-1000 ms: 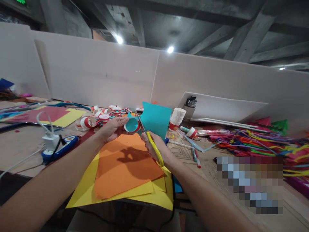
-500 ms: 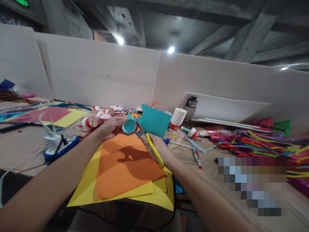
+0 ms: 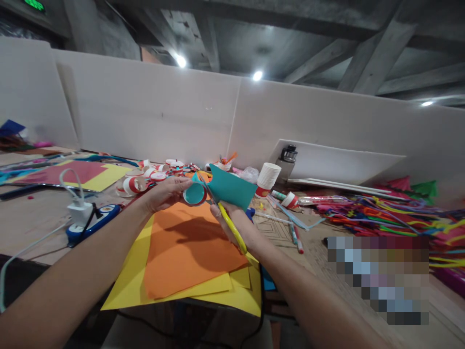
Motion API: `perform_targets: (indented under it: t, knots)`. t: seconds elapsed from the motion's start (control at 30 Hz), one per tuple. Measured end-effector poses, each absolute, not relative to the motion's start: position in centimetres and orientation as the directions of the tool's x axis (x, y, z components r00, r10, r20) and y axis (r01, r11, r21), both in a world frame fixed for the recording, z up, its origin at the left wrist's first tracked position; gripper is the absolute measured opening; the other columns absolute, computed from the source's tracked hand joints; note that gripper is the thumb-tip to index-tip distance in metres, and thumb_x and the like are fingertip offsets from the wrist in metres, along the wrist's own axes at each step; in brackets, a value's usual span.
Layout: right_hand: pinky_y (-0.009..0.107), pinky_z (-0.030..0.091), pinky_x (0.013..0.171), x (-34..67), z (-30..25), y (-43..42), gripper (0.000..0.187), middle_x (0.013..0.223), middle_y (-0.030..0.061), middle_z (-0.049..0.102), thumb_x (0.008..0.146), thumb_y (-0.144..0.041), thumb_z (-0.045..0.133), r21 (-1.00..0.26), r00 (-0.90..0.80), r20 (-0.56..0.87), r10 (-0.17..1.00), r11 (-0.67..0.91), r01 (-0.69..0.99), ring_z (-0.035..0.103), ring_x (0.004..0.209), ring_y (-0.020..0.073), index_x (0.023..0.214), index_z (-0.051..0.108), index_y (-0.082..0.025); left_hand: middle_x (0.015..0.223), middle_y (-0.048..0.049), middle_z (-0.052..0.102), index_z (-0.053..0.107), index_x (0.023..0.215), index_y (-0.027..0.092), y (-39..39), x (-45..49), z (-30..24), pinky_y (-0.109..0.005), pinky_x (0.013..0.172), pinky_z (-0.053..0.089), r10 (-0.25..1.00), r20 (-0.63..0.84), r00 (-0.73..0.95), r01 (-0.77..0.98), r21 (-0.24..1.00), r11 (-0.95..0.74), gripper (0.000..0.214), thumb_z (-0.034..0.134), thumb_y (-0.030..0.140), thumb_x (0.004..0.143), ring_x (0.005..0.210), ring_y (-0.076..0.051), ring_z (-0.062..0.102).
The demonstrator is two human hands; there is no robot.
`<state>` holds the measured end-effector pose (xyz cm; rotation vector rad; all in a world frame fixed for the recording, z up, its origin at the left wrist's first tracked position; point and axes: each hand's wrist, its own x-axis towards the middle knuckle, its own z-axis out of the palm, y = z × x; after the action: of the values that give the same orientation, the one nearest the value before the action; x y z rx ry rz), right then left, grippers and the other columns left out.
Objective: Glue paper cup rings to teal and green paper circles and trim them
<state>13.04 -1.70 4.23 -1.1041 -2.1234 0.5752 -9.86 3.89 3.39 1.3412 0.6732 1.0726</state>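
The step in hand looks like trimming teal paper (image 3: 234, 188) away from a small cup (image 3: 195, 194), whose round end shows the same teal. The cup is between the hands, above an orange sheet (image 3: 189, 276), its open or covered end (I cannot tell which) turned toward the wearer. The left hand (image 3: 167, 194) has its fingers pinched on the cup's side; the right hand (image 3: 240, 221) has its fingers wrapped around yellow-handled scissors (image 3: 232, 227), the blades against the paper beside the rim. The next move probably calls for a steady cup and a cut that follows the curve without nicking it.
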Motion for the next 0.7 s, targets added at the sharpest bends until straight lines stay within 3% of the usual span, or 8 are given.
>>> perform_targets:
  t: [0.1,0.2,0.27,0.5,0.7]
  knots:
    - [0.027,0.046,0.074,13.1,4.1,-1.8,0.039,0.085,0.0030,0.062,0.089,-0.055,0.039,-0.647,-0.437,0.341,0.832,0.545,0.533,0.056,0.082,0.0172,0.080,0.054,-0.020,0.067,-0.0072,0.065,0.070,0.075,0.011,3.9,-9.9,3.3,-0.023,0.055,0.050,0.907,0.172,0.386,-0.229,0.970,-0.086,0.025,0.067,0.036,0.078,0.057,-0.013,0.059]
    - [0.024,0.041,0.046,13.2,3.6,-1.9,0.047,0.061,-0.0010,0.050,0.087,-0.065,0.035,-0.747,-0.403,0.141,0.905,0.364,0.557,0.048,0.050,0.0124,0.074,0.047,-0.021,0.067,-0.0073,0.064,0.070,0.077,0.011,3.9,-9.8,3.2,-0.026,0.053,0.052,0.915,0.138,0.380,-0.222,0.974,-0.055,0.025,0.067,0.036,0.077,0.057,-0.015,0.060]
    - [0.022,0.035,0.035,13.2,3.1,-1.8,0.050,0.056,-0.0030,0.044,0.084,-0.071,0.035,-0.801,-0.389,0.041,0.921,0.263,0.538,0.042,0.039,0.0100,0.076,0.045,-0.022,0.065,-0.0066,0.063,0.069,0.076,0.011,4.1,-9.9,3.1,-0.027,0.052,0.052,0.915,0.118,0.385,-0.214,0.976,-0.036,0.024,0.067,0.035,0.077,0.056,-0.015,0.059]
    - [0.019,0.033,0.028,13.5,2.7,-1.3,0.056,0.055,-0.0055,0.041,0.080,-0.076,0.035,-0.888,-0.370,0.033,0.929,0.197,0.417,0.038,0.034,0.0069,0.082,0.048,-0.021,0.066,-0.0044,0.063,0.066,0.074,0.013,4.7,-10.6,2.2,-0.020,0.051,0.049,0.917,0.048,0.396,-0.199,0.979,0.035,0.017,0.069,0.029,0.076,0.056,-0.012,0.059]
    - [0.019,0.034,0.029,14.0,3.5,-0.6,0.054,0.053,-0.0078,0.039,0.082,-0.073,0.036,-0.923,-0.323,0.058,0.945,0.174,0.343,0.039,0.034,0.0076,0.090,0.048,-0.021,0.073,-0.0080,0.068,0.069,0.077,0.014,4.2,-10.8,1.9,-0.026,0.064,0.053,0.766,-0.112,0.633,0.020,0.992,0.128,0.015,0.073,0.027,0.073,0.069,-0.017,0.065]
